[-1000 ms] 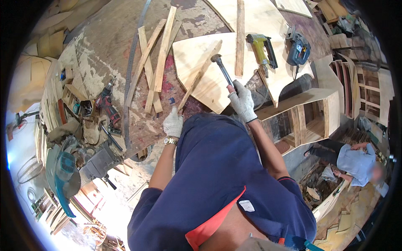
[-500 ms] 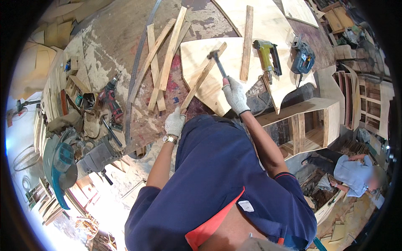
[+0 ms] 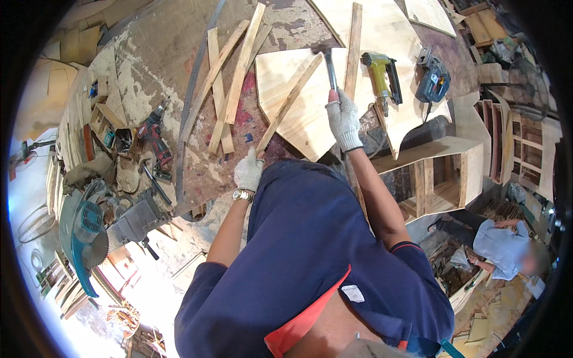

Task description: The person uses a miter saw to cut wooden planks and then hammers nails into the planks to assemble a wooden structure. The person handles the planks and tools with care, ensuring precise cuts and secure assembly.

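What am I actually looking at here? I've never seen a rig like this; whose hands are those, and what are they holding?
No machine here: these are a person's own gloved hands. The view comes from a fisheye camera on their head, looking down, so straight edges bend near the rim. The right hand holds a hammer. The left hand holds the near end of a strip lying across a pale panel. Around them are loose strips, a nail gun, a jigsaw and a drill.
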### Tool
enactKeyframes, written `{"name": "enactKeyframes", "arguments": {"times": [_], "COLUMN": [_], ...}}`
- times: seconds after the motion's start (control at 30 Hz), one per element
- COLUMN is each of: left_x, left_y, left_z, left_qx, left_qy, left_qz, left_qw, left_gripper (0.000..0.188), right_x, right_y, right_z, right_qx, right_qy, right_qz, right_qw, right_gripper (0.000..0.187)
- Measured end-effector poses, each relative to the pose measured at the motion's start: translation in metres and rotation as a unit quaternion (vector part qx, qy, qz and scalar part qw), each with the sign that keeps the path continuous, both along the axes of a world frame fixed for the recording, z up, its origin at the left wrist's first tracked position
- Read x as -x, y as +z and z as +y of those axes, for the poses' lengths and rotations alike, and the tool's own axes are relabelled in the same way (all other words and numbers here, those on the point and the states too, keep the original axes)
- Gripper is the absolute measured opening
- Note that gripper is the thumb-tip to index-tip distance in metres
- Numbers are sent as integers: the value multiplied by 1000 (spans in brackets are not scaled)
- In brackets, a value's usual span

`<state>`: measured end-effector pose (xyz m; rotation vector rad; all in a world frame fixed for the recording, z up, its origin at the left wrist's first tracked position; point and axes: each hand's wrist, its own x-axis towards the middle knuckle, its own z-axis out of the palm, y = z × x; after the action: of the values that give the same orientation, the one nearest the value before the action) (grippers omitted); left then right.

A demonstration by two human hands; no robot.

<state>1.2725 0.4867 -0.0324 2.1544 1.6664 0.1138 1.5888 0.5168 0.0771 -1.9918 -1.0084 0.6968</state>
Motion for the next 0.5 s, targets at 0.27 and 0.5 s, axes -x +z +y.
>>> {"name": "enactKeyframes", "arguments": {"times": [0.27,0.5], "left_x": [-2,-3], "left_y": [2,4], "left_z": [4,1], "left_qx": [22,30], "left_qy": [-3,-8], "left_qz": [23,40], "left_qw": [999,999], "left_gripper": [30,30], "right_x": [-12,-21], "right_y": [11,15], "right_z": [3,12], "right_qx": [155,21], "right_qy": [173,26], "right_qz": [-73,-43], "right_qw": [970,998], "right_gripper": [50,50]}}
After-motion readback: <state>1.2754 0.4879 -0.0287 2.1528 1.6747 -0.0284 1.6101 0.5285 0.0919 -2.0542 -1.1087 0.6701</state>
